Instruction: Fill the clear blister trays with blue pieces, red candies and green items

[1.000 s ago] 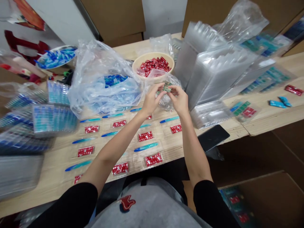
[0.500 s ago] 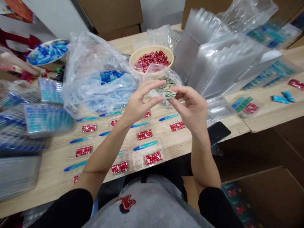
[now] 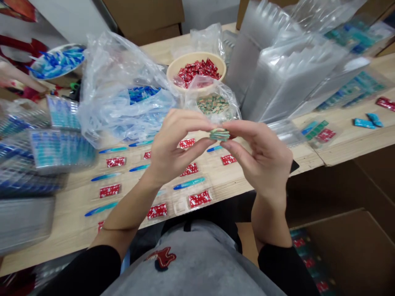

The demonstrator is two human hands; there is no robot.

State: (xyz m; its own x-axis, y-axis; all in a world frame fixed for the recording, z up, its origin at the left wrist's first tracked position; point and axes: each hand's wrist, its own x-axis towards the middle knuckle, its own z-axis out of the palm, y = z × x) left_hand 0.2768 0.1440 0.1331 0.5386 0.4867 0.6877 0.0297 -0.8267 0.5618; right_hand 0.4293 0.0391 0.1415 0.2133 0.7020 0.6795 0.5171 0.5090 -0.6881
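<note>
A small stack of flat green-and-tan pieces [image 3: 219,134] is held up over the table, their exact kind too small to make out. My left hand [image 3: 175,146] pinches its left side between thumb and fingers. On the other side, my right hand [image 3: 263,154] grips the stack the same way. Behind them lies an open clear bag [image 3: 212,103] of similar green pieces. Below are clear plastic trays laid out in rows, with blue-turquoise pens [image 3: 189,183] and red patterned packets [image 3: 200,199]; my arms hide some.
A cream bowl [image 3: 171,74] of red packets stands at the back, beside tall stacks of clear plastic trays [image 3: 290,78]. A plastic bag [image 3: 123,111] of blue pens and filled pen trays [image 3: 63,150] are left. An open cardboard box [image 3: 348,246] sits lower right.
Both hands have come toward me and lower with the green stack. My left fingers, apart from it before, now close on its left side. The bag of green pieces shows more.
</note>
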